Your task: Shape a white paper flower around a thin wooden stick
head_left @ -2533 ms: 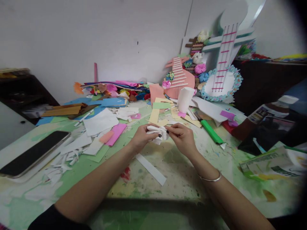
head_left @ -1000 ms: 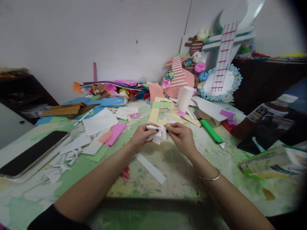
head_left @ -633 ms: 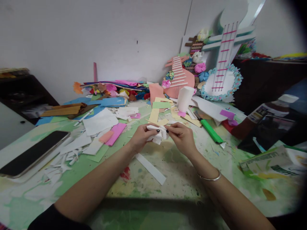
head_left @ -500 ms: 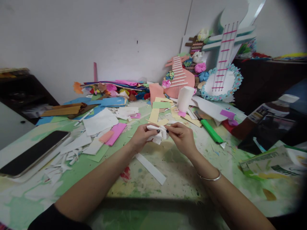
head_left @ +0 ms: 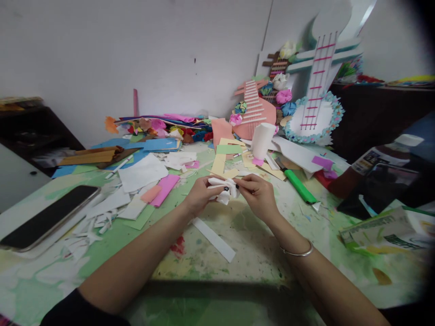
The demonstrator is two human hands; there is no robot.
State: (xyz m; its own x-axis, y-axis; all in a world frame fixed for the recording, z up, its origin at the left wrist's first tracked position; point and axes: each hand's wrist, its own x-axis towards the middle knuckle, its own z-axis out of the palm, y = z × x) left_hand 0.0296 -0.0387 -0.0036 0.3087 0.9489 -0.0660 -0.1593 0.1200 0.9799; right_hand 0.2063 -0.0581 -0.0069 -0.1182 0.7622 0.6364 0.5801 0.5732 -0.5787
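Note:
A small white paper flower with ruffled, folded petals is held just above the table, between my two hands. My left hand pinches it from the left, the thumb lying across its front. From the right, my right hand grips its edge between thumb and fingertips; the other fingers are curled. Below the hands a flat white paper strip lies slantwise on the paint-stained table. The far side of the flower is hidden.
A black phone and white paper scraps lie left. On the right are a green cutter, a bottle and a carton. A white roll stands behind my hands, near paper instruments.
My left thumb has shifted slightly to the right and down on the white paper flower. Both hands keep their hold, and the rest looks the same.

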